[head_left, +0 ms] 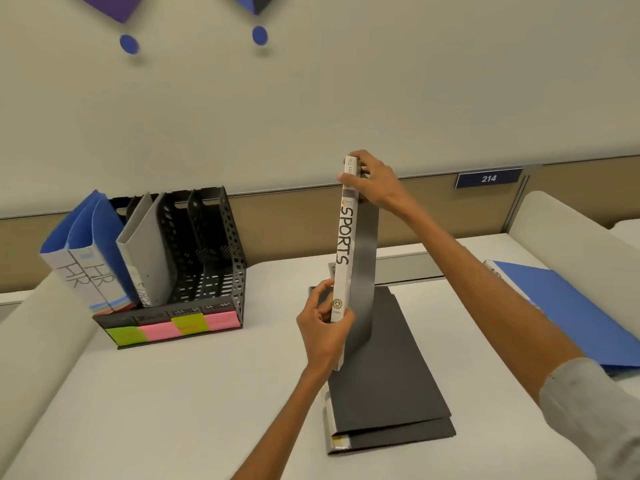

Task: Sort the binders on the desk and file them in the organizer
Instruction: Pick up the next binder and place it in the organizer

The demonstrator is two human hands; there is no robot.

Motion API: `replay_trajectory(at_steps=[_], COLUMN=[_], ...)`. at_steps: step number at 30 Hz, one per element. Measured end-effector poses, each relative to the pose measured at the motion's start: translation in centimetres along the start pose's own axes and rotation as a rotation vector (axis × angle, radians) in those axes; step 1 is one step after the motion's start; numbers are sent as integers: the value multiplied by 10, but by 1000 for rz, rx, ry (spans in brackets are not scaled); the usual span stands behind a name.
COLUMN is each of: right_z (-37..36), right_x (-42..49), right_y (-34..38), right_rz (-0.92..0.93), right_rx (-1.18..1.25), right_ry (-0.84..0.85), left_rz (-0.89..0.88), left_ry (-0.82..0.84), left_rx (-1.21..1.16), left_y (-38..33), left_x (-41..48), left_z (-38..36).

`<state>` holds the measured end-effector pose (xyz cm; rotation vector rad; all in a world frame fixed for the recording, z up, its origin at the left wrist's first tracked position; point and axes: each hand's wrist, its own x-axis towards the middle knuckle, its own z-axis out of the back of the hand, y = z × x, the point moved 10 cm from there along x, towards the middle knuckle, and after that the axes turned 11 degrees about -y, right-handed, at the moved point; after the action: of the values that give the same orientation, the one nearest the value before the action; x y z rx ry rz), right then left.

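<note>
Left hand (323,329) grips the SPORTS binder (344,258) low; right hand (375,183) pinches its top.

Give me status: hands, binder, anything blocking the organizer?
Left hand grips SPORTS binder low, right hand grips its top. Binder upright over black binders. Organizer right slots free, path unobstructed.

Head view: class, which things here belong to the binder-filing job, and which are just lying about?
Job: SPORTS binder, held upright by left hand and right hand; black organizer; blue HR binders and grey binder filed in it; black binders and blue binder lying on the desk.
Not the job: 214 sign; blue wall dots.
</note>
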<state>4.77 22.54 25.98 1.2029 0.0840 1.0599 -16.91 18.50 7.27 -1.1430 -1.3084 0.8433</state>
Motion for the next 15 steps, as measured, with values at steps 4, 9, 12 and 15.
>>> replay_trajectory(at_steps=[4, 9, 12, 15], right_z=[-37, -87, -116, -143], right_x=[5, 5, 4, 0], right_y=[55, 116, 152, 190], right_rz=[100, 212, 255, 319], right_rx=[57, 139, 211, 269], right_ry=[33, 51, 70, 76], left_rz=[-21, -107, -170, -211], left_ry=[-60, -137, -202, -268], left_rx=[12, 38, 36, 26], left_y=[-10, -28, -35, -37], left_x=[21, 49, 66, 82], left_z=[35, 84, 117, 149])
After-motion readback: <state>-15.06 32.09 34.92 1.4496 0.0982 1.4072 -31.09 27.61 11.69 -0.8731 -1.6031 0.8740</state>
